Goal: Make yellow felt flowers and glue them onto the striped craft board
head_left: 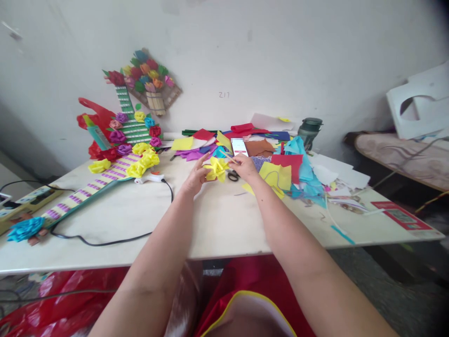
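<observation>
A yellow paper flower (216,168) is held above the white table (217,220) between both of my hands. My left hand (194,176) pinches its left side with fingers curled. My right hand (245,167) grips a thin wooden stick that runs into the flower from the right. Black-handled scissors (232,176) lie on the table just under my right hand. A phone (239,146) with a lit screen lies behind the flower among coloured paper sheets (280,175).
A long craft strip with yellow, purple and blue paper flowers (105,175) stretches across the left. A glue gun (150,178) with a black cable (105,242) lies near it. A flower wall piece (149,82) leans on the wall. A green jar (309,128) stands behind the paper pile.
</observation>
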Demonstrator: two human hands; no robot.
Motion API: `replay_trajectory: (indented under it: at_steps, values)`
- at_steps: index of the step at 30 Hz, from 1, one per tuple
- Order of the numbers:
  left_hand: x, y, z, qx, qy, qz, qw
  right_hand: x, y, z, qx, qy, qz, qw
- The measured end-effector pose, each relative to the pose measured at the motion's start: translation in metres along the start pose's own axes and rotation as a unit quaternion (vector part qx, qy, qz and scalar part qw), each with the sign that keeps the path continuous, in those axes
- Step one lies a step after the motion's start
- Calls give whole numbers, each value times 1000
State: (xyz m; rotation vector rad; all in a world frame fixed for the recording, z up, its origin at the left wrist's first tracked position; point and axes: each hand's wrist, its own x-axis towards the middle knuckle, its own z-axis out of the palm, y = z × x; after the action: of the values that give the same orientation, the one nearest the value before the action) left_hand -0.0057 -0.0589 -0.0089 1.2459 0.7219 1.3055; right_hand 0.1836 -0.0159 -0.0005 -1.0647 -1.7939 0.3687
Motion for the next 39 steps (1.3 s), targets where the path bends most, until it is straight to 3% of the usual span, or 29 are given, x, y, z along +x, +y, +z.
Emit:
replay_trajectory:
  at_steps: [7,13,18,25,29,39]
  values:
    - [3,-2,-7,61,86,-23,994,-2,-4,-2,-22,-18,-11,1000]
    - [1,0,-4,124,77,-49,988,-6,-10,-3,-74,-35,-35,996]
    - [-1,4,2,144,46,-27,988,-9,-14,0,-92,-53,-35,994]
    - [0,2,6,133,51,-12,990,-10,-19,1,-108,-66,-69,990]
    - [0,0,8,116,51,-35,991,-10,-20,4,-78,-72,-69,992]
    - [0,-2,7,103,45,-35,993,-8,-11,14,61,-90,5,994]
